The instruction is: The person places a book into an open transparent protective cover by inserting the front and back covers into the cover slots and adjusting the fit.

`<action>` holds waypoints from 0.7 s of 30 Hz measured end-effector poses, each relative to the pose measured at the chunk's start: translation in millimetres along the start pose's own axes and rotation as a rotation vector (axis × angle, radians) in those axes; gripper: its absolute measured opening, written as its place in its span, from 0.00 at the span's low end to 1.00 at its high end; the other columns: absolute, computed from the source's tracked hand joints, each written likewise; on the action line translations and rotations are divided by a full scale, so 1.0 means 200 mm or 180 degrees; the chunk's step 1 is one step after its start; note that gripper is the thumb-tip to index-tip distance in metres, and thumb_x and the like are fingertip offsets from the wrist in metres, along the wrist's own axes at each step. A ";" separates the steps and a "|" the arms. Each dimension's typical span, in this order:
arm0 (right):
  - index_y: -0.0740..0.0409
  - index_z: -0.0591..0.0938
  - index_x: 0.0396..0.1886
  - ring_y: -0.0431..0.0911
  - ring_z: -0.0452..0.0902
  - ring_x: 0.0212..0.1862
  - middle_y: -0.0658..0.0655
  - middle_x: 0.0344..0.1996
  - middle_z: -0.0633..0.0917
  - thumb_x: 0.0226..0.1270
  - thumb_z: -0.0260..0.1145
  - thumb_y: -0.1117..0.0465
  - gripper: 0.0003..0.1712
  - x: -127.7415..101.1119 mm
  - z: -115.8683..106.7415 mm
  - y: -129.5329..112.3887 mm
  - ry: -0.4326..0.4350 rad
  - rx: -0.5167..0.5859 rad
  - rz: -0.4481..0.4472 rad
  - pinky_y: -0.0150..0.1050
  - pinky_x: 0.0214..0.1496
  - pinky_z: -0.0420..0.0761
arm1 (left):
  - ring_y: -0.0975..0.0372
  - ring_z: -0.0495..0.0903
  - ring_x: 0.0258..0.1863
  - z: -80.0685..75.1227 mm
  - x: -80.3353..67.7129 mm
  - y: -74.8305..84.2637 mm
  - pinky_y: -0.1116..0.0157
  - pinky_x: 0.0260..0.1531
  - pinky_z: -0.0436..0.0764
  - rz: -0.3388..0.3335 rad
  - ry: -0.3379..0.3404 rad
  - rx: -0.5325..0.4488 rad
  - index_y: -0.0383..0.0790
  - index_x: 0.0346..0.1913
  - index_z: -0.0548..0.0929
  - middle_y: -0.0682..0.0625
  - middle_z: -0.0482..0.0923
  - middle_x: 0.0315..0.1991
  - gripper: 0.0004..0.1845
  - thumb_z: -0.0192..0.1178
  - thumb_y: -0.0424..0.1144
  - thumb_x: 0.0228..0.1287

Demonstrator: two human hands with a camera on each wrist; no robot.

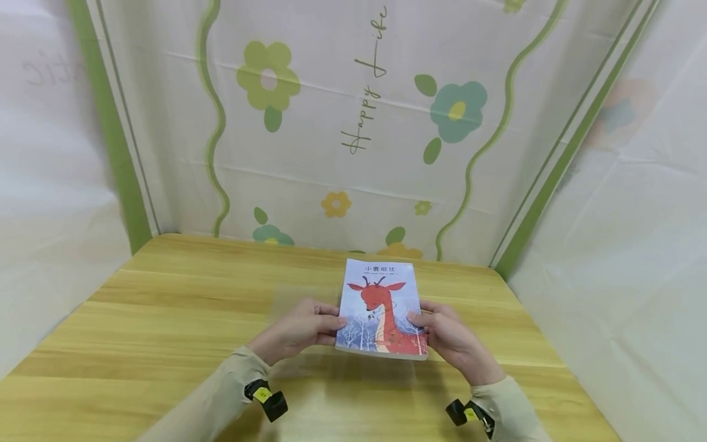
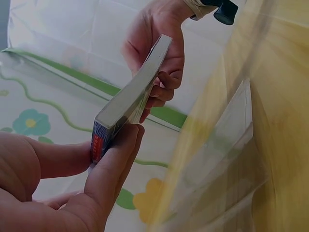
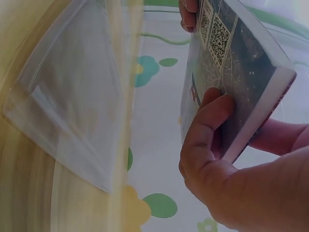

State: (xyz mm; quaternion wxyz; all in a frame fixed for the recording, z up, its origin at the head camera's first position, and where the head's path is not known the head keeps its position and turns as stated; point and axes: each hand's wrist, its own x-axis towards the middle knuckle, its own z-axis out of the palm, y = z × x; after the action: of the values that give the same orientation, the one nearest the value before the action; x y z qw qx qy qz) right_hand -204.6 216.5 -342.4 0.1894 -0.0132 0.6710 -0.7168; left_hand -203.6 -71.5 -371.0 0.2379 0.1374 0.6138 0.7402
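Two sets of fingertips clamped on one thin paperback book with a red deer on its pale blue cover [image 1: 383,307], held up off the table and tilted toward the head camera. Left hand [image 1: 301,331] pinching the book's left edge near the bottom corner, thumb on the cover, remaining fingers tucked behind and out of sight from above. Seen from the left wrist: thumb and forefinger [image 2: 113,166] squeezing the lower corner, page block pale grey between them. Right hand [image 1: 450,337] gripping the right edge, thumb laid over the cover, fingers curled round the back. From the right wrist: thumb [image 3: 205,130] pressed against the back cover, square codes printed near the top, far corner cut off by the frame. Palms mostly hidden by the book itself.

Lying beneath and to the left, a clear plastic sleeve [image 1: 293,301], barely readable from the head view, only a faint sheen on the wood. Plainer in the wrist views, though blurred: folded flap and seams [image 3: 72,111], lying flat on the table. Whether touching the book, impossible to tell; looks apart.

Beige sleeves [image 1: 221,399] running back to the lower frame edge, black wrist cameras with yellow tags [image 1: 267,398] strapped on. Light wooden table [image 1: 138,319] under everything. Behind, a white cloth backdrop with green stripes, flowers and looping script [image 1: 364,110].
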 end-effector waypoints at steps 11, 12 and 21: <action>0.78 0.63 0.66 0.50 0.82 0.45 0.63 0.45 0.83 0.70 0.58 0.70 0.28 0.03 0.00 0.04 -0.0128 -0.0193 -0.0043 0.43 0.47 0.84 | 0.52 0.84 0.41 -0.02 -0.01 -0.02 0.58 0.44 0.84 -0.0070 0.0074 0.0110 0.19 0.53 0.78 0.38 0.83 0.42 0.15 0.58 0.29 0.70; 0.78 0.64 0.65 0.50 0.83 0.44 0.63 0.45 0.83 0.70 0.58 0.70 0.28 0.03 0.00 0.05 -0.0142 -0.0229 -0.0041 0.42 0.47 0.84 | 0.52 0.84 0.41 -0.02 -0.01 -0.03 0.58 0.43 0.84 -0.0081 0.0083 0.0123 0.19 0.52 0.78 0.38 0.83 0.42 0.15 0.58 0.29 0.70; 0.79 0.67 0.61 0.47 0.82 0.41 0.62 0.42 0.84 0.68 0.62 0.68 0.27 0.06 -0.03 0.08 -0.0229 -0.0496 -0.0039 0.38 0.41 0.84 | 0.52 0.85 0.39 -0.03 -0.02 -0.06 0.59 0.41 0.85 -0.0098 0.0126 0.0287 0.19 0.49 0.80 0.39 0.84 0.39 0.13 0.59 0.29 0.69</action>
State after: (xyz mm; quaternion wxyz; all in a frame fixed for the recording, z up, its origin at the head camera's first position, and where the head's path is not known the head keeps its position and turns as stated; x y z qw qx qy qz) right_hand -213.6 218.5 -360.4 0.2073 -0.0577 0.7174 -0.6626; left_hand -201.8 -77.0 -382.8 0.2307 0.1239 0.6531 0.7106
